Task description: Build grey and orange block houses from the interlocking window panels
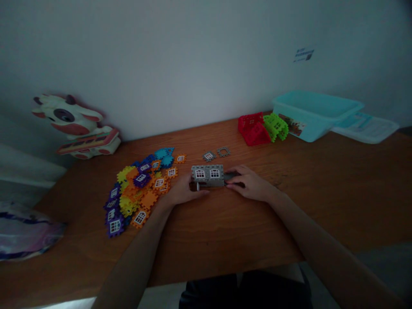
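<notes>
A grey toy house block structure [207,173] stands on the wooden table in front of me, with two white arched windows on its upper face. My left hand [185,189] grips its left end, the thumb stretched along the lower front beside a small white part. At the right end, my right hand [246,182] pinches a dark grey building tile [229,176] against the structure. Whether that tile is joined to it I cannot tell. Just behind lie two loose grey tiles, one with a white window [209,156] and one an open frame [223,151].
Left of my hands spreads a pile of orange, yellow, purple and blue tiles [148,200]. A cow-shaped toy keyboard [77,126] stands at the back left. Red [254,128] and green [276,126] assembled pieces sit before a turquoise bin [317,107], its lid [370,131] beside it.
</notes>
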`<state>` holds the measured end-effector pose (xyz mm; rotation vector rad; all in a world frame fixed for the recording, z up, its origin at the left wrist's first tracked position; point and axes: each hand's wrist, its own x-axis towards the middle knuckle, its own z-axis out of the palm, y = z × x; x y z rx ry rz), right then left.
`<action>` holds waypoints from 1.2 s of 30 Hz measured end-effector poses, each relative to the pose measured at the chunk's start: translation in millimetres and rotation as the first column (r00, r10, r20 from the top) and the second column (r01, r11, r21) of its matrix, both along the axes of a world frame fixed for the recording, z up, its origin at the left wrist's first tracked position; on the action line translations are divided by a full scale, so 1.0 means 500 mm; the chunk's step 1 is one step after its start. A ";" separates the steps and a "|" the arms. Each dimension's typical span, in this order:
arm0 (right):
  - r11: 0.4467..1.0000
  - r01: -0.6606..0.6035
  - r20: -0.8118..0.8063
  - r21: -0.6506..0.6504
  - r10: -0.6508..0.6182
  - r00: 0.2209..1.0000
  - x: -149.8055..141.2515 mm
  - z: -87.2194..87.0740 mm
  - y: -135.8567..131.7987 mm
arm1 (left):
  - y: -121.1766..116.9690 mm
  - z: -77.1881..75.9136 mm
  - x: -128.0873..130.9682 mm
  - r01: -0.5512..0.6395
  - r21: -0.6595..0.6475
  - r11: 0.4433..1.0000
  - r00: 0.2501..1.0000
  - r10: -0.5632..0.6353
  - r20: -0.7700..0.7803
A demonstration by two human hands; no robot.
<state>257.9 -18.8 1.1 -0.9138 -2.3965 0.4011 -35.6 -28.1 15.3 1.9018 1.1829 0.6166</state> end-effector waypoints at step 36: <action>0.826 0.557 0.285 0.090 -0.557 0.780 -0.060 0.006 0.090 | -0.004 0.022 -0.064 0.063 0.184 0.981 0.996 -0.051 -0.066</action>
